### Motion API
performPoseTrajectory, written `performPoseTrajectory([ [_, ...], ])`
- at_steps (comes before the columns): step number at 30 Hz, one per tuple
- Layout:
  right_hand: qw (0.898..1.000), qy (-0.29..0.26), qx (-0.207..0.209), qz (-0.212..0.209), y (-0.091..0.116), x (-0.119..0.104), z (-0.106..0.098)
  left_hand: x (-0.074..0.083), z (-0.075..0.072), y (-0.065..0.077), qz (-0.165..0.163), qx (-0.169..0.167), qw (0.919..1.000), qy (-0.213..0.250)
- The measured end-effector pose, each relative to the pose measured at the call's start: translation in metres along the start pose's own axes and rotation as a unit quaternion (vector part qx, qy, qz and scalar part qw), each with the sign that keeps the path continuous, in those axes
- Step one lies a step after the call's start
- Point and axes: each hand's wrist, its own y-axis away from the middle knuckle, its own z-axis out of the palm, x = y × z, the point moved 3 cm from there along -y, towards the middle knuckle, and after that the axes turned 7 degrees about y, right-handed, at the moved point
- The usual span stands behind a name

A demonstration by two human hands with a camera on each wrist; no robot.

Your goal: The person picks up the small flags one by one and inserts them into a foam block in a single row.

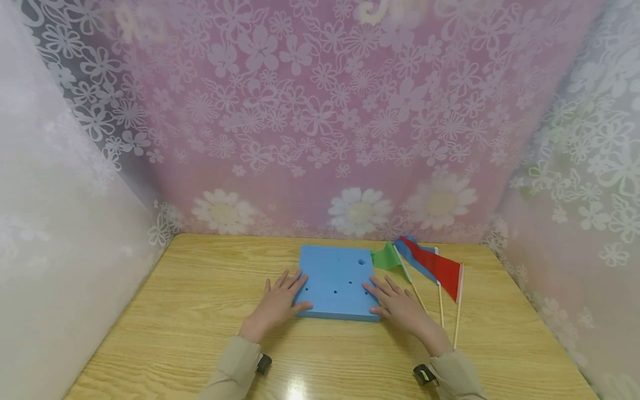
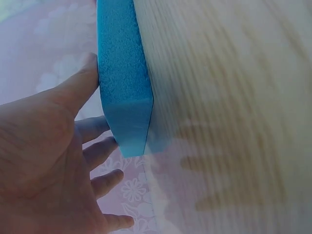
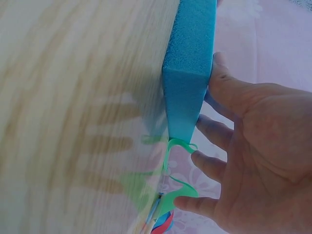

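A flat blue foam board (image 1: 327, 272) with several small holes in its top lies on the wooden table. My left hand (image 1: 274, 306) touches its left side, with spread fingers on the edge and the thumb at the near corner. On the opposite side, my right hand (image 1: 404, 310) rests its thumb and fingertips on the right edge. The left wrist view shows the thumb and some fingers of the left hand (image 2: 48, 151) against the foam board (image 2: 124, 63). In the right wrist view the right hand (image 3: 263, 141) has its fingers extended beside the board (image 3: 187, 63).
Three small flags on thin sticks lie right of the board: a green flag (image 1: 387, 258), a blue flag (image 1: 418, 263) and a red flag (image 1: 444, 269). The red one partly covers the blue. Floral cloth (image 1: 320, 139) hangs behind the wooden table (image 1: 200, 311) and at both sides.
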Motion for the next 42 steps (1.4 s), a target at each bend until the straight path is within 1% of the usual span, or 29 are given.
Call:
performPoseTrajectory([
  [10,1.0,-0.012,-0.013,0.0,0.0,-0.002,-0.002,0.001,0.002,0.005,0.0,0.001,1.0,0.008],
  [13,1.0,-0.016,0.006,-0.01,-0.003,0.0,-0.003,0.001,0.001,0.005,0.001,0.002,0.9999,0.01],
  [15,0.999,-0.034,0.036,-0.013,-0.005,0.004,-0.004,0.0,0.001,0.004,0.002,0.003,0.9999,0.012],
  [16,0.998,-0.048,0.05,-0.008,-0.006,0.007,-0.006,0.0,0.001,0.004,0.003,0.004,0.9999,0.013],
  [18,0.993,-0.084,0.08,0.018,-0.006,0.015,-0.011,-0.001,0.002,0.004,0.004,0.006,0.9999,0.013],
  [20,0.986,-0.107,0.12,0.049,-0.004,0.025,-0.018,-0.001,0.002,0.004,0.005,0.008,0.9999,0.012],
  [21,0.981,-0.123,0.134,0.072,-0.001,0.031,-0.022,-0.001,0.002,0.004,0.006,0.009,0.9999,0.013],
  [23,0.968,-0.159,0.155,0.117,0.005,0.043,-0.029,-0.001,0.002,0.004,0.007,0.01,0.9998,0.014],
  [25,0.952,-0.212,0.163,0.149,0.011,0.056,-0.033,0.0,0.002,0.004,0.008,0.01,0.9998,0.015],
  [27,0.931,-0.277,0.151,0.182,0.018,0.068,-0.033,0.002,0.001,0.004,0.01,0.01,0.9997,0.017],
  [29,0.914,-0.326,0.129,0.203,0.023,0.08,-0.03,0.003,0.0,0.005,0.011,0.011,0.9997,0.018],
  [30,0.907,-0.345,0.115,0.212,0.025,0.085,-0.028,0.003,0.0,0.005,0.011,0.011,0.9997,0.018],
  [31,0.904,-0.354,0.101,0.22,0.028,0.089,-0.026,0.003,0.0,0.005,0.011,0.011,0.9997,0.019],
  [33,0.901,-0.359,0.077,0.229,0.031,0.096,-0.023,0.003,0.0,0.005,0.01,0.011,0.9997,0.019],
  [36,0.904,-0.354,0.05,0.233,0.034,0.103,-0.021,0.003,0.001,0.006,0.009,0.01,0.9997,0.018],
  [39,0.911,-0.335,0.028,0.238,0.035,0.105,-0.021,0.002,0.002,0.005,0.009,0.01,0.9998,0.016],
  [42,0.925,-0.293,0.003,0.242,0.033,0.106,-0.021,0.001,0.003,0.005,0.006,0.01,0.9998,0.013],
])
